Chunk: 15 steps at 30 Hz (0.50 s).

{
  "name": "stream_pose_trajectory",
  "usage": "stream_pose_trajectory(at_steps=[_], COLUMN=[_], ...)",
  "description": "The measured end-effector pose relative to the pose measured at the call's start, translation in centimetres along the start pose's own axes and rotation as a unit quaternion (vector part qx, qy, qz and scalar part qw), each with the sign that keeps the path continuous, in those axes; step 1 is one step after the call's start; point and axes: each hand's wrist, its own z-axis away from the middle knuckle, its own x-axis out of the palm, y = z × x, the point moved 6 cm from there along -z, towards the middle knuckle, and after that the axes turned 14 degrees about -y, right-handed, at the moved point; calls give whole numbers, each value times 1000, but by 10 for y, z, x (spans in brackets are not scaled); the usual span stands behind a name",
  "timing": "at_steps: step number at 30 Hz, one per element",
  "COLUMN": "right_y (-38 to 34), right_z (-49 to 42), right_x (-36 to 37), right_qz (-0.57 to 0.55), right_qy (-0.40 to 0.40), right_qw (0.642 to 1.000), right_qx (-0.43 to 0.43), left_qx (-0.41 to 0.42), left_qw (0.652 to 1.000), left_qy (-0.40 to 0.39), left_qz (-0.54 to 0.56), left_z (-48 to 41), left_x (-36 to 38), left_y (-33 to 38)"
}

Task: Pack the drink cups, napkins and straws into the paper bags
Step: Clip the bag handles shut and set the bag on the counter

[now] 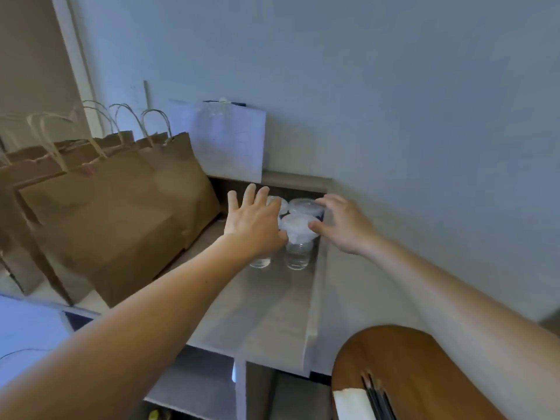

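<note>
Both forearms fill the bottom of the view, reaching forward over a pale grey shelf (pixel 266 313). At far left, brown paper bags (pixel 121 213) with twisted paper handles stand in a row on the shelf, one leaning toward the cups. Behind them a white paper bag (pixel 230 140) stands against the wall. Next comes the left hand (pixel 254 222), fingers spread and open, palm down over the left side of a cluster of clear lidded drink cups (pixel 298 237); whether it touches the cup beneath cannot be told. The cups stand upright at the back of the shelf, close together, just right of the brown bags, and they look to hold clear liquid. On their other side the right hand (pixel 342 222) is open too, thumb and fingers curved around the lids of the two right-hand cups, fingertips at their rims. Lower right, a round wooden tray (pixel 409 368) carries white napkins (pixel 353 404) and dark straws (pixel 378 398) side by side.
</note>
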Motion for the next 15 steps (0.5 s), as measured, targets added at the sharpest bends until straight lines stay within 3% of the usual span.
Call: stream_pose_trajectory(at_steps=[9, 15], right_y=[204, 312], right_z=[177, 262], right_x=[-49, -55], right_qz=[-19, -49], right_qy=[14, 19], right_qw=[990, 973], right_qx=[138, 226], left_qx=[157, 245], left_qw=[986, 961], left_qy=[-49, -123], left_qz=[-4, -22], left_z=[-8, -2], left_x=[3, 44], left_y=[273, 411])
